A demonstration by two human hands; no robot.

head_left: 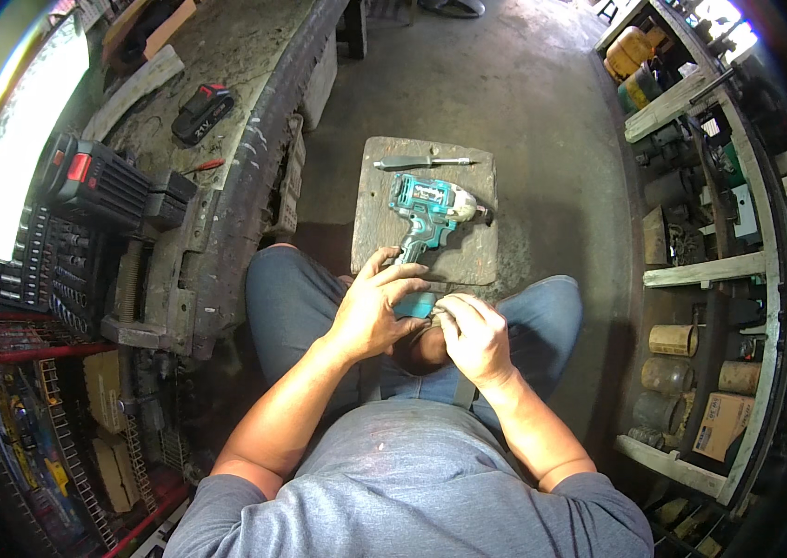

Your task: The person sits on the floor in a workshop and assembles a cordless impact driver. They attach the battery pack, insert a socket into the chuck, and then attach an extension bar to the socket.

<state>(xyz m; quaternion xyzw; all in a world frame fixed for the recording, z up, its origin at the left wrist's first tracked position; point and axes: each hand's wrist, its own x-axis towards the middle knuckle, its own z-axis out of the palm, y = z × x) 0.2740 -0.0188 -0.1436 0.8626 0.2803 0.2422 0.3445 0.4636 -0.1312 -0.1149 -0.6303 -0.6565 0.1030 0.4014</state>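
Note:
My left hand (375, 307) is closed around a small teal plastic piece (415, 305), held above my lap. Beside it, my right hand (477, 339) has its fingers pinched together close to the piece's right end; a bit of something greyish shows at the fingertips, too small to name. Just beyond both hands, a teal and grey cordless impact wrench (423, 197) lies on its side on a worn wooden stool top (377, 228). Its grip points towards my left hand. At the stool's far edge lies a screwdriver (421, 162) with a dark handle.
To the left runs a workbench (254, 121) bearing a black and red battery pack (203, 112), a larger black battery (100, 181), a vise (161, 298) and a socket set (49, 270). A red wire rack (31, 353) stands below. Wooden shelves (705, 270) with cans line the right.

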